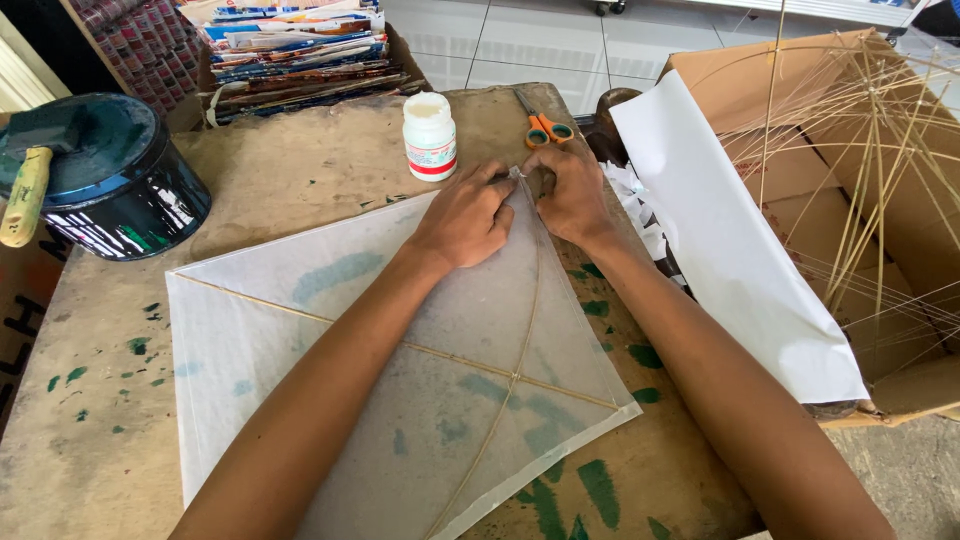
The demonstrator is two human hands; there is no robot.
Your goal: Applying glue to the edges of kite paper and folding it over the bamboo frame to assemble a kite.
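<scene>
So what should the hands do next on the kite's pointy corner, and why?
Probably press the paper fold down flat over the stick end. Both the left hand and the right hand pinch the top corner of the kite, where the thin bamboo spine ends. The white glue bottle stands just beyond, so the corner may be freshly glued, though no glue shows.
</scene>
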